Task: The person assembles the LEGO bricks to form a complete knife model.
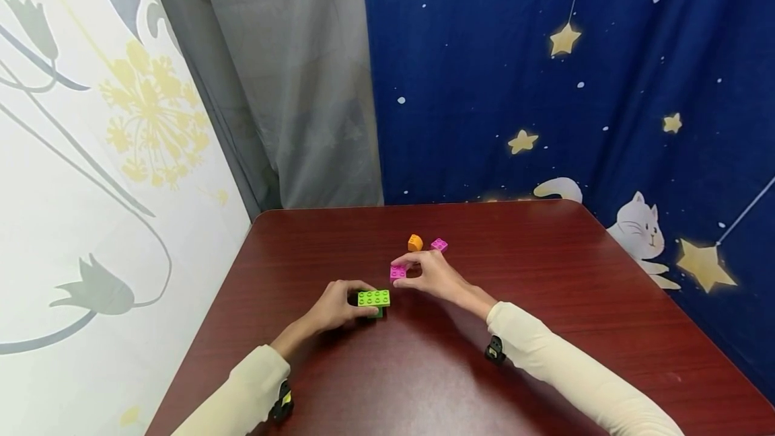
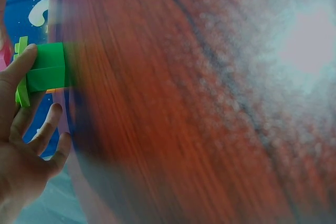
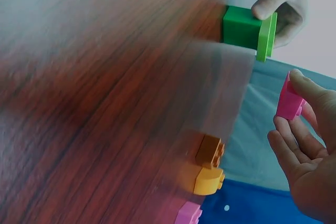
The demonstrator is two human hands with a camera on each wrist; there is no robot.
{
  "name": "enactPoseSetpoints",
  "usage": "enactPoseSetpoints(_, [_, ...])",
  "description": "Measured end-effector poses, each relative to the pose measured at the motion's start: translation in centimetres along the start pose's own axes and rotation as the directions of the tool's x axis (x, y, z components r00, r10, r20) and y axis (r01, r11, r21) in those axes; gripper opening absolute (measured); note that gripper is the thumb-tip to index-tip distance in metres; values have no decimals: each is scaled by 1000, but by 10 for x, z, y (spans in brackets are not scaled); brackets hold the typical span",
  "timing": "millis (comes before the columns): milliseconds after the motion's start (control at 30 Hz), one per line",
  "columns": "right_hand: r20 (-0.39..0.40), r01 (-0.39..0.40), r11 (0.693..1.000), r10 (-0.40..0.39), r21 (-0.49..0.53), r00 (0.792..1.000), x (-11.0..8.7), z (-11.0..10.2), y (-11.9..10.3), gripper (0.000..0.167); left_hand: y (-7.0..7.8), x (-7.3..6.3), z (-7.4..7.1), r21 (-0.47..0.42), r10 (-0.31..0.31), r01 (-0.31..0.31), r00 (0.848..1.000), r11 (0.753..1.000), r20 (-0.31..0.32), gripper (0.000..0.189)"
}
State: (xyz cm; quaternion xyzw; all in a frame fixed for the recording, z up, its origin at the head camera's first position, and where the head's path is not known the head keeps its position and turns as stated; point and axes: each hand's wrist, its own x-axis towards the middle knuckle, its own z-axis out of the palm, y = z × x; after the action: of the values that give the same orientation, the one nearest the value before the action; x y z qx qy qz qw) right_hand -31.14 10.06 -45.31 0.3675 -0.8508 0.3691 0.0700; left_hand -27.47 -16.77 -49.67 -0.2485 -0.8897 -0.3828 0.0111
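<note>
My left hand grips a light green building brick, eight-studded and long, by its two sides. Under it sits a darker green brick, standing on the table as a taller block, with the light green one overhanging its side. Up and to the right of these, my right hand pinches a small pink brick between thumb and fingers, studs upward. In the head view this pink brick is off the table, close to the light green one. The left wrist view shows the dark green brick beside my thumb.
Beyond my right hand, an orange block and another pink brick lie on the dark red wooden table. A brownish-orange block shows beside the yellow-orange one in the right wrist view. Curtains hang behind the table.
</note>
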Motion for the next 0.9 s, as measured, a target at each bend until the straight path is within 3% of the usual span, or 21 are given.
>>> enactPoseSetpoints(267, [3,30,1000,-30,-6,1000,3,15,-10,37,3,-1,-1,-32,-25,25,1000,999,19,33])
enactPoseSetpoints(567, [22,65,998,-64,-25,998,6,29,-17,36,2,-1,-1,-5,-30,31,999,1000,16,36])
enactPoseSetpoints(900, [55,78,997,-78,-2,995,4,40,-24,38,2,0,-2,-7,-3,4,1000,1000,18,29])
